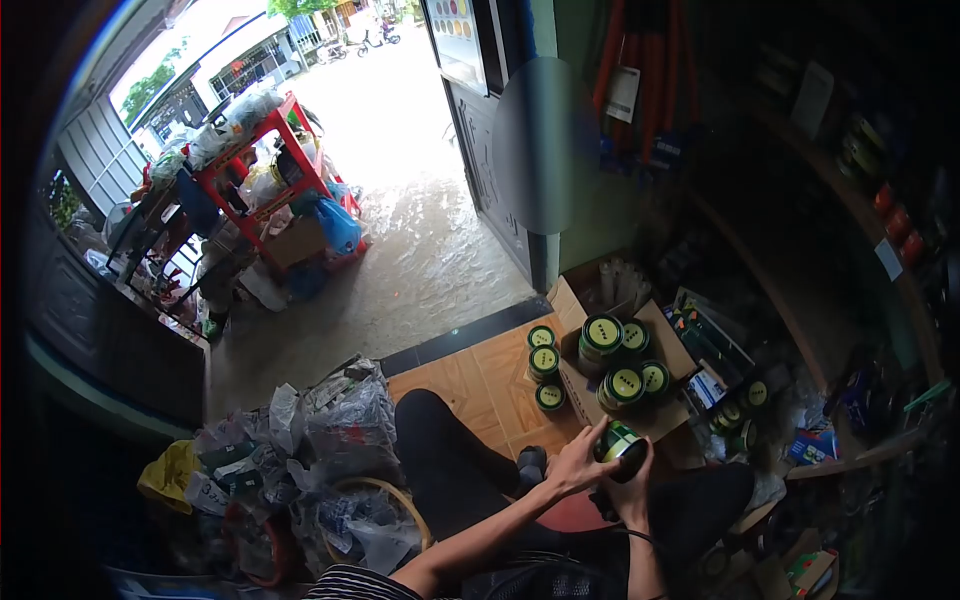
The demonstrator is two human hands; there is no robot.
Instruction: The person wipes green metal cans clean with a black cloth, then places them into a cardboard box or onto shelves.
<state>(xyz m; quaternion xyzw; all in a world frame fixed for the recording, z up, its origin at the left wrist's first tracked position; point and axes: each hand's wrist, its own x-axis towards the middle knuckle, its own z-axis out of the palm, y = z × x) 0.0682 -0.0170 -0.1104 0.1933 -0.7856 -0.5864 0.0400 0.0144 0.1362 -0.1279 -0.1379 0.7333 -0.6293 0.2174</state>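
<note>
A green and dark can [621,449] is held between my two hands over my lap. My left hand [580,460] has its fingers against the can's left side and top. Around the can's right and lower side is my right hand [633,490], partly hidden by the can. Just beyond my hands stands an open cardboard box [668,338] with several green cans with yellow lids [603,333] in and on it. More small cans [543,361] stand on the tiles left of the box.
Plastic bags [345,430] are piled to the left of my legs. A red shelf [290,165] loaded with bags stands near the open doorway. Dark shelves [850,230] with goods line the right side. Further cans [733,412] and packages lie right of the box.
</note>
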